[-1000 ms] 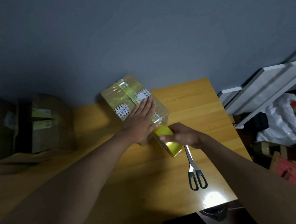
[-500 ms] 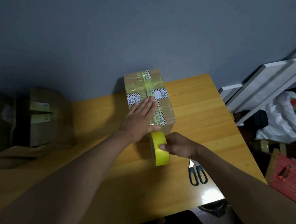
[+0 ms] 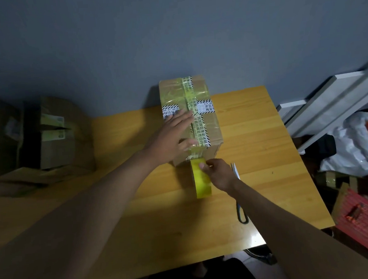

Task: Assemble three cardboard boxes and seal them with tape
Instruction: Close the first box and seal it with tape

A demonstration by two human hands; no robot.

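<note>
A brown cardboard box (image 3: 212,129) stands on the wooden table (image 3: 266,156), its long side running away from me, with yellowish tape and printed strips along its top seam. My left hand (image 3: 174,135) lies flat on the box top, fingers straight. My right hand (image 3: 218,174) grips a yellow tape roll (image 3: 200,181) standing on edge at the box's near end. A strip of tape runs from the roll up the box's near face.
Scissors (image 3: 240,209) lie on the table right of the roll, partly under my right forearm. Other cardboard boxes (image 3: 51,134) stand at the left. White boards (image 3: 327,100), a white bag (image 3: 356,146) and a red item (image 3: 360,217) crowd the floor on the right.
The box turned from a diagonal lie to pointing straight away from me. The tape roll swung upright at the box's near end. My left hand stayed flat on top.
</note>
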